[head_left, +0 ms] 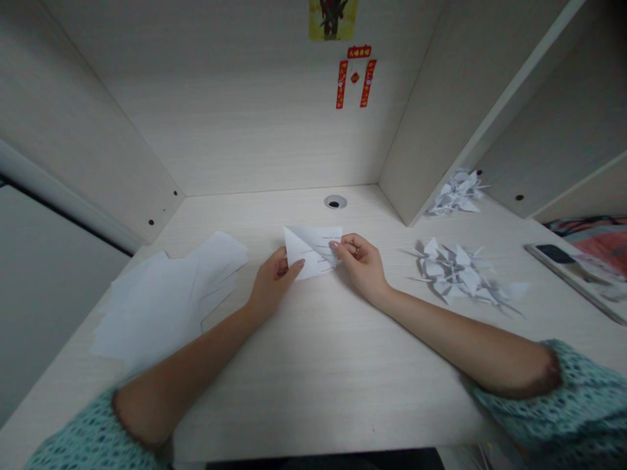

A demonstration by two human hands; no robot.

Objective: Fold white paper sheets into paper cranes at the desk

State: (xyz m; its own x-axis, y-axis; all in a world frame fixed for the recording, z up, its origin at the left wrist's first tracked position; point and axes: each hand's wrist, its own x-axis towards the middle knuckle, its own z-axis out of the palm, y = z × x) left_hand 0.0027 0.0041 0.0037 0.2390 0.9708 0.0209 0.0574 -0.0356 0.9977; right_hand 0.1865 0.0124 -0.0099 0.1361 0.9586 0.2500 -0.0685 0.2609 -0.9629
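Observation:
A partly folded white paper sheet [313, 249] with faint printed lines lies on the pale wooden desk [313, 365], just in front of me. My left hand [272, 282] pinches its left lower corner between thumb and fingers. My right hand [361, 262] grips its right edge with the fingers curled over it. Both forearms stretch across the desk from teal patterned sleeves.
A loose stack of white sheets [166, 297] lies at the left. Several folded paper cranes [460, 273] sit at the right, and more cranes [458, 194] rest on the shelf beyond the divider. A phone [556, 253] lies at the far right. A cable hole [335, 202] is at the back.

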